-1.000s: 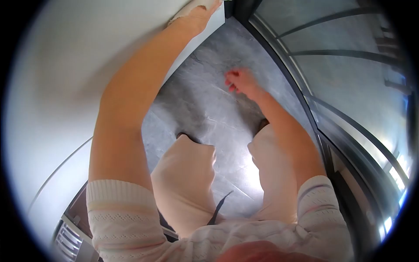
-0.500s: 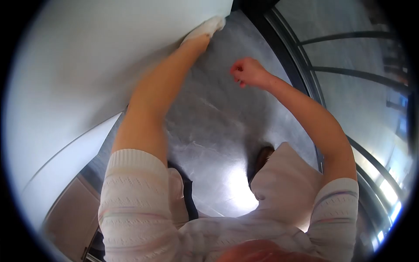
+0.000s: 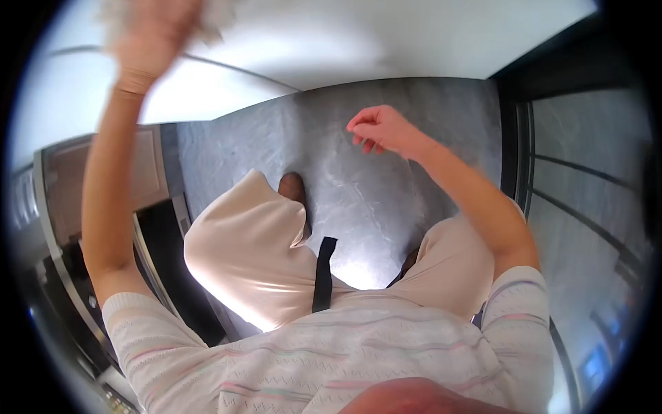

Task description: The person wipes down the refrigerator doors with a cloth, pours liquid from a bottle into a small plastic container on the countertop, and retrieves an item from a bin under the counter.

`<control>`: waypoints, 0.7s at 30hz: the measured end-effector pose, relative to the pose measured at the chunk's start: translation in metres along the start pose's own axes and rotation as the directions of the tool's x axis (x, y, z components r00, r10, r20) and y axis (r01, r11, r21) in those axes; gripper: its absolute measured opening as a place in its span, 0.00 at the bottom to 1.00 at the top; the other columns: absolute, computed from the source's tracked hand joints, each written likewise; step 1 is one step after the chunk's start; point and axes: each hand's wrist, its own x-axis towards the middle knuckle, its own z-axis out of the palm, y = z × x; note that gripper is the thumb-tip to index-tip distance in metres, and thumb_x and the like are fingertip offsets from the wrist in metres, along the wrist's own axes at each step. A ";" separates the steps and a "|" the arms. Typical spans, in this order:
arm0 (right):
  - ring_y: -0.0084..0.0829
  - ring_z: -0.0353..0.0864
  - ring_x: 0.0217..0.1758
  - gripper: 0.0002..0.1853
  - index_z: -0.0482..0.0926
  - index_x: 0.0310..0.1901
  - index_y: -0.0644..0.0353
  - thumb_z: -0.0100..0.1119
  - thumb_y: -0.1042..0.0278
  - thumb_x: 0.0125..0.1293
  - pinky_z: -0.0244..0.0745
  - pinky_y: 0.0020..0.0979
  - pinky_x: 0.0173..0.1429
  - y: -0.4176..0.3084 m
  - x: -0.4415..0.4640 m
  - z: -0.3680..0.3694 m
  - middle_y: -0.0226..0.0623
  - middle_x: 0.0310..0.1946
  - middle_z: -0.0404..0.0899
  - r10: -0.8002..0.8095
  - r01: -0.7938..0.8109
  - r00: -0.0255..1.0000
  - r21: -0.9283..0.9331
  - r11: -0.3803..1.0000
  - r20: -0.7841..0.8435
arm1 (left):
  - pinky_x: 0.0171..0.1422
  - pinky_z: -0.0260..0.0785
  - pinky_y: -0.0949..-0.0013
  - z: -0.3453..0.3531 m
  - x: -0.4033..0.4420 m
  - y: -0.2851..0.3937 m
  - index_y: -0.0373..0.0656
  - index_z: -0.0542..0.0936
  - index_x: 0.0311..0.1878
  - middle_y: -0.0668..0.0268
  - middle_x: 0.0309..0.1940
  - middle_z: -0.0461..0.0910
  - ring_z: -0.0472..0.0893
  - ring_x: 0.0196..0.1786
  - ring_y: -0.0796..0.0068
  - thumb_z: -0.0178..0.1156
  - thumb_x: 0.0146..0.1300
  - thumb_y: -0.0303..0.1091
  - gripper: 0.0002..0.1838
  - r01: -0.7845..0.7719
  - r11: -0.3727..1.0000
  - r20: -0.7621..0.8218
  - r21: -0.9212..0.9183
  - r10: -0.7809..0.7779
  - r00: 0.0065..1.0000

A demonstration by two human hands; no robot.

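Note:
My left hand [image 3: 155,34] is raised at the upper left against a white panel [image 3: 303,41]. A whitish cloth [image 3: 210,24], blurred by motion, shows around its fingers, pressed between the hand and the panel. Over the grey floor [image 3: 345,179], my right hand [image 3: 383,130] hangs in the air with its fingers loosely curled and apart. Nothing is in it, and it touches nothing.
Glass panes with dark frames [image 3: 524,145] stand on the right. At the left are a beige panel [image 3: 103,179] and dark fittings. My legs [image 3: 248,255] and a brown shoe [image 3: 292,186] are below; a black strap [image 3: 324,272] hangs at my waist.
My left hand has swept with the cloth from the panel's far lower edge to the upper left. The view has turned left, showing more cabinets. My right hand remains raised over the floor.

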 end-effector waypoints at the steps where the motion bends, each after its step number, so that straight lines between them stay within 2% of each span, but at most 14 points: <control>1: 0.19 0.76 0.26 0.11 0.78 0.41 0.60 0.53 0.64 0.61 0.67 0.22 0.27 -0.003 0.004 0.012 0.30 0.29 0.78 0.003 -0.003 0.999 0.018 1.000 0.051 | 0.68 0.47 0.52 -0.025 0.015 -0.030 0.43 0.57 0.67 0.51 0.65 0.53 0.53 0.67 0.55 0.36 0.66 0.43 0.27 0.176 0.981 -0.107 0.082 -0.167 0.980; 2: 0.19 0.76 0.26 0.11 0.78 0.40 0.59 0.53 0.63 0.61 0.67 0.22 0.26 -0.002 0.004 0.020 0.30 0.30 0.78 -0.006 0.004 0.996 0.028 1.000 0.087 | 0.71 0.40 0.47 -0.050 0.030 -0.060 0.36 0.53 0.68 0.46 0.66 0.47 0.47 0.70 0.51 0.33 0.68 0.49 0.32 0.350 0.929 -0.206 0.122 -0.321 0.924; 3: 0.19 0.76 0.26 0.11 0.78 0.40 0.59 0.53 0.63 0.61 0.66 0.22 0.26 -0.004 0.001 0.025 0.30 0.30 0.78 0.004 -0.007 0.995 0.035 0.999 0.097 | 0.73 0.32 0.44 -0.068 0.047 -0.062 0.36 0.49 0.69 0.47 0.71 0.37 0.38 0.73 0.51 0.18 0.69 0.55 0.35 0.541 0.808 -0.297 0.232 -0.471 0.831; 5: 0.20 0.76 0.26 0.10 0.78 0.40 0.59 0.53 0.63 0.61 0.66 0.22 0.26 -0.005 -0.002 0.023 0.30 0.30 0.78 0.021 -0.028 0.992 0.058 0.998 0.123 | 0.72 0.46 0.49 -0.038 0.064 -0.047 0.41 0.53 0.68 0.51 0.69 0.48 0.49 0.72 0.59 0.20 0.70 0.54 0.33 0.656 0.753 -0.619 0.051 -0.491 0.613; 6: 0.20 0.76 0.26 0.10 0.78 0.40 0.59 0.53 0.64 0.61 0.66 0.22 0.27 -0.004 -0.001 0.018 0.30 0.30 0.78 0.025 -0.033 0.994 0.081 0.996 0.104 | 0.75 0.27 0.55 -0.023 0.064 -0.036 0.42 0.47 0.71 0.58 0.72 0.43 0.41 0.74 0.58 0.30 0.68 0.48 0.32 0.694 0.708 -0.600 -0.131 -0.614 0.512; 7: 0.20 0.76 0.26 0.10 0.78 0.40 0.59 0.53 0.64 0.61 0.67 0.23 0.27 -0.001 0.000 0.013 0.30 0.30 0.78 0.033 -0.042 0.996 0.103 0.994 0.087 | 0.75 0.29 0.53 -0.017 0.071 -0.018 0.37 0.47 0.70 0.53 0.72 0.43 0.40 0.74 0.57 0.29 0.68 0.53 0.35 0.648 0.658 -0.589 -0.383 -0.714 0.378; 9: 0.20 0.76 0.26 0.10 0.78 0.40 0.59 0.52 0.65 0.62 0.67 0.23 0.28 0.004 0.001 0.006 0.30 0.30 0.78 0.044 -0.051 0.998 0.136 0.989 0.052 | 0.75 0.31 0.53 0.019 0.056 0.012 0.34 0.47 0.69 0.49 0.71 0.43 0.40 0.74 0.55 0.29 0.68 0.54 0.36 0.732 0.644 -0.659 -0.224 -0.653 0.373; 11: 0.20 0.76 0.27 0.10 0.78 0.41 0.59 0.52 0.65 0.62 0.67 0.22 0.28 0.002 0.000 0.000 0.30 0.30 0.79 0.049 -0.048 0.999 0.144 0.988 -0.007 | 0.74 0.34 0.53 0.043 0.048 0.082 0.29 0.49 0.68 0.45 0.70 0.45 0.42 0.73 0.50 0.32 0.68 0.56 0.38 0.791 0.462 -0.530 -0.400 -0.821 0.212; 13: 0.21 0.77 0.27 0.10 0.78 0.41 0.59 0.52 0.65 0.62 0.67 0.22 0.29 -0.004 -0.014 0.004 0.30 0.30 0.79 0.021 -0.021 1.000 0.134 0.991 0.007 | 0.74 0.28 0.51 0.093 0.006 0.144 0.26 0.42 0.68 0.38 0.68 0.39 0.39 0.72 0.47 0.37 0.68 0.53 0.40 0.798 0.354 -0.312 -0.488 -0.925 0.219; 15: 0.21 0.77 0.27 0.09 0.78 0.41 0.60 0.52 0.66 0.63 0.68 0.22 0.30 -0.003 -0.024 0.002 0.30 0.30 0.79 0.045 -0.043 0.999 0.100 0.994 -0.017 | 0.74 0.34 0.55 0.101 0.011 0.211 0.33 0.45 0.70 0.41 0.69 0.41 0.38 0.73 0.49 0.40 0.65 0.40 0.34 0.845 0.166 -0.198 -0.509 -0.977 0.072; 17: 0.21 0.77 0.28 0.09 0.78 0.41 0.60 0.52 0.67 0.63 0.68 0.22 0.30 0.003 -0.032 0.000 0.30 0.30 0.79 0.110 -0.107 0.992 0.057 0.993 -0.067 | 0.74 0.27 0.54 0.109 0.010 0.257 0.26 0.32 0.67 0.37 0.68 0.29 0.30 0.73 0.47 0.39 0.64 0.39 0.39 0.802 -0.050 0.066 -0.595 -0.998 -0.013; 19: 0.20 0.77 0.28 0.10 0.78 0.41 0.61 0.54 0.66 0.62 0.67 0.21 0.30 0.010 -0.040 -0.004 0.31 0.30 0.79 0.149 -0.140 0.981 0.075 0.987 -0.127 | 0.74 0.28 0.56 0.131 0.016 0.302 0.30 0.30 0.68 0.43 0.70 0.29 0.32 0.74 0.51 0.37 0.64 0.37 0.38 0.573 -0.209 0.119 -0.792 -0.974 -0.191; 21: 0.20 0.76 0.28 0.11 0.78 0.42 0.62 0.54 0.66 0.62 0.67 0.21 0.30 0.012 -0.047 -0.007 0.31 0.30 0.79 0.178 -0.167 0.969 0.078 0.983 -0.172 | 0.75 0.30 0.60 0.176 0.000 0.343 0.35 0.27 0.68 0.49 0.71 0.29 0.36 0.74 0.57 0.37 0.65 0.35 0.38 0.138 -0.417 0.349 -0.898 -0.868 -0.352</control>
